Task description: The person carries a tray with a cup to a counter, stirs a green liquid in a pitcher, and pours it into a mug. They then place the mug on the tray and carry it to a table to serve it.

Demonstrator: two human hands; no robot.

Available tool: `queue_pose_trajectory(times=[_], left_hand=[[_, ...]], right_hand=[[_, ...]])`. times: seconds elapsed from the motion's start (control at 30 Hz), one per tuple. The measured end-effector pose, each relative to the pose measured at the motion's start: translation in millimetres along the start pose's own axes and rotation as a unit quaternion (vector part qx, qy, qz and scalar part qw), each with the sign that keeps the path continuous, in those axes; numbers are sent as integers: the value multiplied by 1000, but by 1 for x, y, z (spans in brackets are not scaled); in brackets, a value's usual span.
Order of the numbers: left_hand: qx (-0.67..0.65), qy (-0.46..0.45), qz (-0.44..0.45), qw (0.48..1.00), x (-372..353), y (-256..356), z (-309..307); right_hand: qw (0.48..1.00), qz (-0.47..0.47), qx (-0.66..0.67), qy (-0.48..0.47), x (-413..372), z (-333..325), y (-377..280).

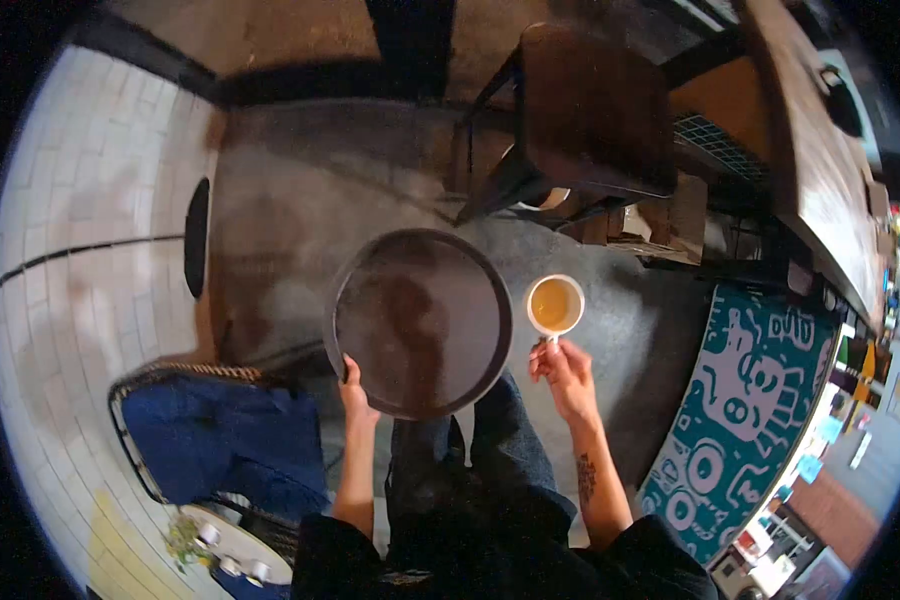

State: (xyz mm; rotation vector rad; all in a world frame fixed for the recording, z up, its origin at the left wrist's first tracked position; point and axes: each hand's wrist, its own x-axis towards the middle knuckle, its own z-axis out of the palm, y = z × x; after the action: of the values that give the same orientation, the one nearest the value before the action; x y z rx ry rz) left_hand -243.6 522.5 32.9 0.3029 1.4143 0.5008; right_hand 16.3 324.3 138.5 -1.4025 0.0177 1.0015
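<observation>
A round dark brown serving tray (425, 300) is held out in front of my body, with nothing lying on it. My left hand (357, 393) grips its near left rim, thumb on top and the other fingers hidden beneath. Just right of the tray, apart from it, is a white cup (555, 305) with a yellow-brown drink inside. My right hand (564, 374) is closed around the cup's handle, which points toward me. The cup is upright enough that the liquid stays in it.
A dark stool (595, 110) stands ahead, beside a long wooden counter (830, 190) on the right. A teal panel with white drawings (745, 410) fronts another counter. At left are a white brick wall (100, 200) and a chair with blue cushions (220, 435); a small table (235, 540) holds cups.
</observation>
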Motion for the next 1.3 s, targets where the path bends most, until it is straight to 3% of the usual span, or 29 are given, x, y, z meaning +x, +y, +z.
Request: queue_pose_trajectory(times=[0.13,0.23,0.3,0.37,0.43,0.5,0.57,0.6,0.67,0.7,0.73,0.77,0.8,0.83,0.93,0.97,1.03,1.07,1.13,1.17,1.23,1.27,1.3], left_hand=[[-19,42,-14,999,18,-38,-22],[-33,68,-33,997,23,-62,-25],[-32,72,-64,995,29,-78,-26],[-63,51,-63,995,31,-95,-19],[-93,0,-48,995,39,-118,-22],[-88,17,-63,994,38,-130,-13],[-70,22,-58,996,38,-142,-5],[-71,26,-62,995,37,-145,0],[-67,45,-106,991,36,-147,9],[-59,41,-91,993,38,-153,10],[-63,43,-91,993,40,-155,12],[-48,43,-87,994,42,-155,15],[-32,44,-83,995,44,-154,17],[-34,45,-81,995,43,-150,23],[-2,80,-87,993,45,-143,32],[-5,70,-84,994,53,-154,21],[-6,57,-81,995,57,-159,16],[-17,45,-80,996,57,-157,18],[-27,31,-76,996,55,-152,22],[-18,34,-68,997,53,-148,25],[-6,34,-58,998,52,-147,24],[-13,25,-63,998,54,-148,21],[-20,15,-69,997,57,-150,17]], right_hand=[[999,-22,-47,17,76,-53,23],[998,28,-26,50,144,-72,48],[990,52,95,87,196,-90,74],[997,13,74,34,256,-125,110],[993,30,63,93,310,-146,135],[961,75,152,218,353,-165,143],[961,52,-32,270,383,-173,146],[960,56,-36,271,404,-203,155],[978,95,-75,169,418,-220,148],[961,15,-170,216,417,-223,155],[962,15,-172,213,433,-237,155],[862,40,-447,234,465,-272,162],[688,59,-683,237,497,-315,182],[599,-300,-701,247,525,-384,265],[613,-74,-774,139,469,-312,170],[612,-74,-774,141,457,-291,157],[655,-93,-710,240,442,-262,143],[655,-94,-710,243,453,-280,145],[596,-8,-766,240,485,-329,154],[597,-9,-765,242,470,-306,145],[626,-262,-681,275,423,-241,119],[626,-263,-679,280,434,-262,124],[566,-130,-782,228,448,-282,126]])
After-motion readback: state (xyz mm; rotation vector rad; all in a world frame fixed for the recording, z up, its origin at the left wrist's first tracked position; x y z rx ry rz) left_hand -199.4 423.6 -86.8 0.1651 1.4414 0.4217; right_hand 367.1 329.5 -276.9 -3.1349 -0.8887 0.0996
